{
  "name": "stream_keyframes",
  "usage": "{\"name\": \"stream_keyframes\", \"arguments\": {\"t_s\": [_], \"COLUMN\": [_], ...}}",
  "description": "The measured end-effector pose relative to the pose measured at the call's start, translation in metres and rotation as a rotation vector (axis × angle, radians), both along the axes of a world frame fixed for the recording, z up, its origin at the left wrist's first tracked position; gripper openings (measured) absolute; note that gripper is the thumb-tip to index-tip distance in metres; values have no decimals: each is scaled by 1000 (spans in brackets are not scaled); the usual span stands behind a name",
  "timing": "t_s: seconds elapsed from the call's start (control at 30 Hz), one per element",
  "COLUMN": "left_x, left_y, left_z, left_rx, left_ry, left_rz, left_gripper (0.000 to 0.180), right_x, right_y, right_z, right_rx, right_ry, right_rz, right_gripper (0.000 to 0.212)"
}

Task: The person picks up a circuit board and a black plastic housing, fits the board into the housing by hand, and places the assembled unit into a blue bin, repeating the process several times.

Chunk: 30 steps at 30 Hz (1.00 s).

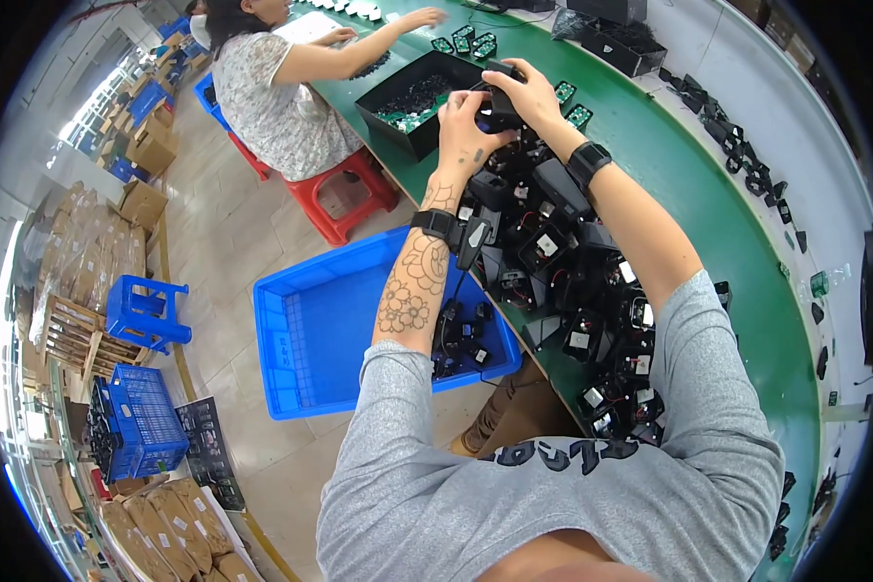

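Both my hands are raised over the green workbench (689, 213), closed around a black plastic housing (500, 103). My left hand (464, 128) grips its near left side, with the thumb reaching under it. My right hand (533, 97) holds the upper right side, fingers bent over the top edge. Parts of the housing are hidden by my fingers. Below my hands lies a heap of black device housings (543, 247), several with a pale square part and thin wires inside. Just left of my hands sits a black box (412, 141) holding dark small parts and green circuit boards.
A blue plastic bin (306, 291) with a few black parts stands on the floor at left. A co-worker (272, 116) sits beyond on a red stool (344, 199). Green circuit boards (475, 44) lie on the bench; black parts (727, 136) line its right edge.
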<state>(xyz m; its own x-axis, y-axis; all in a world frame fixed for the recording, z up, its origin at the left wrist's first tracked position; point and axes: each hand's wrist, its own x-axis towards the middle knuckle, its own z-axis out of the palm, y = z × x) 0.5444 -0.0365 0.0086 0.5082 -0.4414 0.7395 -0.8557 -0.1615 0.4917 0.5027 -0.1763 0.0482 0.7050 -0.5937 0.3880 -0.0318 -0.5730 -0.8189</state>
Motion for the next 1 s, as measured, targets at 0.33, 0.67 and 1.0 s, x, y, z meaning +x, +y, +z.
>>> {"name": "stream_keyframes", "arguments": {"t_s": [0.33, 0.67, 1.0], "left_x": [-57, -161, -174], "left_y": [169, 291, 266], "left_z": [26, -236, -276], "left_rx": [89, 5, 163], "left_ry": [-51, 963, 1059], "left_rz": [205, 209, 480], "left_gripper": [59, 62, 95], "right_x": [-43, -107, -153], "right_y": [169, 308, 243], "right_z": [21, -208, -323], "right_rx": [172, 161, 502], "right_ry": [-167, 622, 378], "right_rz": [355, 429, 265], "right_gripper": [50, 53, 65]}}
